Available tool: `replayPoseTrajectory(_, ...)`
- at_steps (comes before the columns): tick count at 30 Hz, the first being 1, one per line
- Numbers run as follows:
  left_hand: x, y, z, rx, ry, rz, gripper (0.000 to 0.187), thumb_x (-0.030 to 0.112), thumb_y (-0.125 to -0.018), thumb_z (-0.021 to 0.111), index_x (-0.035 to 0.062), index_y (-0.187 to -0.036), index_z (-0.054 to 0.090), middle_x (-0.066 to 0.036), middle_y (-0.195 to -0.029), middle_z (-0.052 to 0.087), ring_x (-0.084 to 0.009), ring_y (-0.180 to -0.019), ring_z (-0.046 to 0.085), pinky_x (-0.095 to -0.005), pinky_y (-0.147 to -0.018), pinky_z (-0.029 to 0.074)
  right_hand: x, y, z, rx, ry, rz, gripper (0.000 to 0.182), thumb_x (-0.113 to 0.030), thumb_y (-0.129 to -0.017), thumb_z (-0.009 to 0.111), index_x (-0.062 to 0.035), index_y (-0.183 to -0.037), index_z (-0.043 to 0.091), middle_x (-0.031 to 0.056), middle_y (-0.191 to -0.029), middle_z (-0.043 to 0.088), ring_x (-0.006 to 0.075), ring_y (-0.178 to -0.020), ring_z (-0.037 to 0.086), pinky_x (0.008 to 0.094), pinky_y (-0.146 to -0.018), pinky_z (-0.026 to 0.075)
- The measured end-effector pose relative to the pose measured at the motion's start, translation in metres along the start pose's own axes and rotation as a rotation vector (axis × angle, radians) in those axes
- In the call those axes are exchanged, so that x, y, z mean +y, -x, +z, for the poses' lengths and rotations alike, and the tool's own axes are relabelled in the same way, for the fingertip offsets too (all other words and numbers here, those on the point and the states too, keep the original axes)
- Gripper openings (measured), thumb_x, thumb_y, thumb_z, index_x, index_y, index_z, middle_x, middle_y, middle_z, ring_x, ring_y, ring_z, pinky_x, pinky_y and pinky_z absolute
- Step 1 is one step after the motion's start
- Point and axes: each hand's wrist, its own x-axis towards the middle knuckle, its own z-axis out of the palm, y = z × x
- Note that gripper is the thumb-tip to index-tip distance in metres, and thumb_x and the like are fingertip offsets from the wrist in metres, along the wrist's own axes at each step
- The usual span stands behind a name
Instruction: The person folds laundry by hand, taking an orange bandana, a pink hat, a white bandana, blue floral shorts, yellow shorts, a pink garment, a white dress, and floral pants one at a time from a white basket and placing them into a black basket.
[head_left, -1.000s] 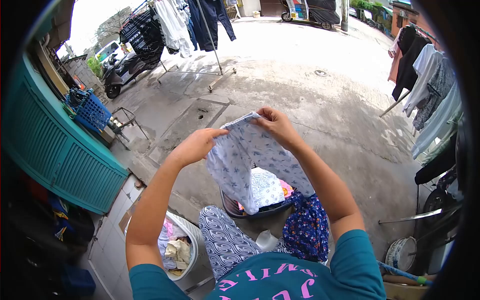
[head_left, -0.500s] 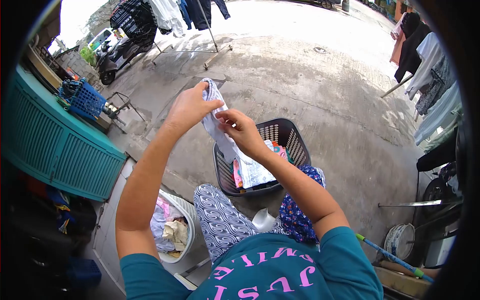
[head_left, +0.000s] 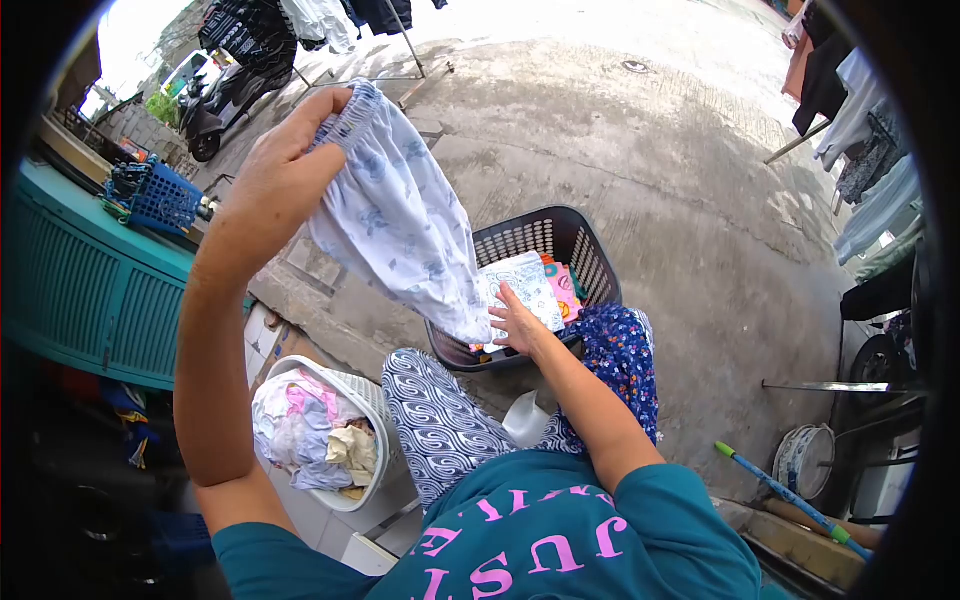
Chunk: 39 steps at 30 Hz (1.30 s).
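Observation:
My left hand [head_left: 285, 185], raised at the upper left, is closed on the gathered elastic waistband of a white garment with pale blue print [head_left: 400, 215]. The cloth hangs down to the right, its lower end over the dark basket [head_left: 590, 255]. Against that lower end is my right hand [head_left: 517, 322], fingers spread, above the basket's near side. Inside the basket lie a folded white printed cloth [head_left: 530, 280] and a pink patterned cloth [head_left: 563, 288].
A white basket [head_left: 374, 400] full of crumpled clothes stands left of my legs. Teal louvred doors [head_left: 150, 320] are at the left. Clothes [head_left: 862, 110] hang at the right, near a blue-green pole [head_left: 790, 500]. A floral cloth [head_left: 620, 370] lies over my right knee.
My left hand has moved left and up, and the garment is now spread out instead of bunched. My right hand has come down toward the basket and its fingers have opened.

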Motion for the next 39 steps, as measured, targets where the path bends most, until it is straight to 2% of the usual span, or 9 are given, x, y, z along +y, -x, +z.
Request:
replayPoseTrajectory(6,0.005,0.028,-0.033,0.028,0.18,-0.163,0.045,0.002,-0.072,0.036,0.0,-0.116,0.045,-0.002,-0.097,0.052,-0.0066,-0.084,0.046,-0.0181,-0.079,0.035,0.026,0.036,0.002,-0.357,-0.529,-0.211,0.095,-0.073,-0.067,0.047,-0.0081,-0.135,0.028,0.0114,-0.134,0.038,0.0283,-0.12,0.04,0.0418,-0.099,0.034)
replayPoseTrajectory(11,-0.096,0.061,-0.061,0.018,0.317,-0.281,0.052,0.0,-0.067,0.035,0.0013,-0.118,0.043,-0.002,-0.1,0.051,-0.0075,-0.088,0.047,-0.0199,-0.082,0.035,0.008,0.056,-0.03,-0.63,-0.677,-0.23,0.082,-0.06,-0.076,0.05,-0.0062,-0.133,0.028,0.0137,-0.131,0.038,0.0258,-0.119,0.04,0.0378,-0.099,0.035)
replayPoseTrajectory(14,-0.144,0.087,-0.052,0.028,0.522,-0.409,0.055,-0.001,-0.064,0.036,0.0017,-0.119,0.042,-0.003,-0.104,0.051,-0.0096,-0.09,0.049,-0.0214,-0.084,0.035,-0.008,0.079,-0.018,-0.358,-0.293,-0.162,0.07,-0.007,-0.069,0.068,-0.0053,-0.13,0.033,0.012,-0.124,0.044,0.021,-0.111,0.048,0.0307,-0.09,0.044)
replayPoseTrajectory(23,-0.198,0.139,0.056,0.013,0.539,-0.642,0.047,-0.003,-0.071,0.046,-0.0016,-0.117,0.043,-0.006,-0.108,0.05,-0.0147,-0.103,0.047,-0.0257,-0.092,0.033,-0.001,0.052,0.029,0.127,0.22,-0.294,0.04,-0.008,-0.078,0.055,-0.0055,-0.118,0.047,0.0054,-0.103,0.054,0.0113,-0.094,0.048,0.0243,-0.082,0.037)
replayPoseTrajectory(26,-0.185,0.145,0.137,-0.188,0.178,-0.279,0.046,0.004,-0.073,0.053,-0.0051,-0.117,0.041,-0.017,-0.116,0.044,-0.0296,-0.112,0.042,-0.0318,-0.095,0.031,0.01,0.034,0.047,0.073,0.285,-0.344,0.04,-0.014,-0.079,0.058,-0.0036,-0.116,0.048,0.0045,-0.098,0.054,0.0114,-0.089,0.049,0.0239,-0.077,0.039)
replayPoseTrajectory(29,-0.14,0.145,0.209,-0.403,0.253,-0.287,0.056,0.016,-0.074,0.059,-0.0016,-0.123,0.039,-0.023,-0.131,0.032,-0.0353,-0.122,0.033,-0.0368,-0.101,0.027,0.005,0.027,0.051,0.043,0.266,-0.212,0.045,-0.021,-0.075,0.064,-0.001,-0.112,0.049,0.0106,-0.097,0.057,0.0151,-0.088,0.053,0.0266,-0.076,0.042)
replayPoseTrajectory(33,-0.122,0.153,0.24,-0.514,0.377,-0.261,0.063,0.027,-0.079,0.058,0.0042,-0.132,0.033,-0.026,-0.141,0.013,-0.0358,-0.131,0.016,-0.0378,-0.105,0.019,-0.015,0.003,0.01,0.25,0.785,-0.384,0.043,-0.012,-0.069,0.062,-0.005,-0.11,0.051,0.0169,-0.085,0.061,0.0235,-0.078,0.06,0.032,-0.07,0.046)
replayPoseTrajectory(34,-0.122,0.159,0.241,-0.517,0.44,-0.228,0.058,0.026,-0.081,0.058,0.0068,-0.131,0.036,-0.019,-0.14,0.022,-0.0303,-0.129,0.025,-0.0354,-0.096,0.034,-0.028,0.002,0.01,0.263,0.871,-0.528,0.043,-0.011,-0.068,0.061,-0.0043,-0.109,0.051,0.0189,-0.088,0.061,0.0283,-0.081,0.06,0.0333,-0.071,0.046)
replayPoseTrajectory(39,-0.148,0.188,0.237,-0.538,0.523,-0.409,0.047,0.022,-0.083,0.054,0.0027,-0.124,0.043,-0.017,-0.13,0.04,-0.0289,-0.12,0.039,-0.0338,-0.099,0.032,-0.067,-0.003,0.004,0.317,1.423,-1.047,0.035,-0.005,-0.067,0.055,-0.0083,-0.103,0.055,0.0126,-0.093,0.061,0.0312,-0.087,0.057,0.0392,-0.074,0.044)
